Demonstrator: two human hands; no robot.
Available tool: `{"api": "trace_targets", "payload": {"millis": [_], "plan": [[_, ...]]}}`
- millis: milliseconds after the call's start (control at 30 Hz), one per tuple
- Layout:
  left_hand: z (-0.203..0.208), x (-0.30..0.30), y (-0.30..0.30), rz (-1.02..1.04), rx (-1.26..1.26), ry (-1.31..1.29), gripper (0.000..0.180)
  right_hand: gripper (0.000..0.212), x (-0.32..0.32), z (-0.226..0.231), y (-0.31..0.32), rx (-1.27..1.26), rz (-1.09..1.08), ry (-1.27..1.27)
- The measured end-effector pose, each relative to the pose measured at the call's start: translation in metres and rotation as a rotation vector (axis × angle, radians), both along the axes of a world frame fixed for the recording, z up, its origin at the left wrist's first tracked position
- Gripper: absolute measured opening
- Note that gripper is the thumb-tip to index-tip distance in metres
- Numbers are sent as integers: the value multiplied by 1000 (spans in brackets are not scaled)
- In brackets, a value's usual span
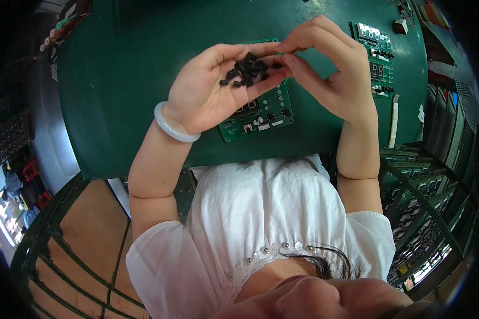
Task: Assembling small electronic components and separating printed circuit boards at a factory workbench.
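My left hand (210,87) is turned palm up and cupped, with a loose pile of small black plastic parts (247,70) lying on its palm and fingers. My right hand (335,69) meets the left fingertips, its thumb and forefinger pinched together. Another small black piece rests right beside that pinch; whether the fingers grip a part is hidden. Under both hands a green circuit board (275,106) with a digit display and several components lies on the green tabletop (133,80), partly covered by the left hand.
Two more circuit boards (380,69) with digit displays lie at the right of the table, near a thin white strip (394,121). A small red-and-white part with wires (401,25) sits at the far right. Racks holding boards (415,228) stand at the lower right.
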State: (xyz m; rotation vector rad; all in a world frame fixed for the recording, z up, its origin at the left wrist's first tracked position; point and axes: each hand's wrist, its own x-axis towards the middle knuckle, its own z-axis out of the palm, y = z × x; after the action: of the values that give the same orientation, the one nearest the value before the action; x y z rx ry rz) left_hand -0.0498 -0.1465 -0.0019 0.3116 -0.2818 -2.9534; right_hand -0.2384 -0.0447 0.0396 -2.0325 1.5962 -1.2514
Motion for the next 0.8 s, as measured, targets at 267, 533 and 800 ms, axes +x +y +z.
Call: {"api": "trace_targets", "payload": {"millis": [267,533,800], "plan": [[-1,6,10,-28,25,-12,41,21,10,-10,-2,17,8,46],[-4,5,17,-17,42,-83,39,15,13,-11,-1,69,61,126],[0,3,19,-22,-61,-165,37,14,15,-5,4,190,-20,169]]}}
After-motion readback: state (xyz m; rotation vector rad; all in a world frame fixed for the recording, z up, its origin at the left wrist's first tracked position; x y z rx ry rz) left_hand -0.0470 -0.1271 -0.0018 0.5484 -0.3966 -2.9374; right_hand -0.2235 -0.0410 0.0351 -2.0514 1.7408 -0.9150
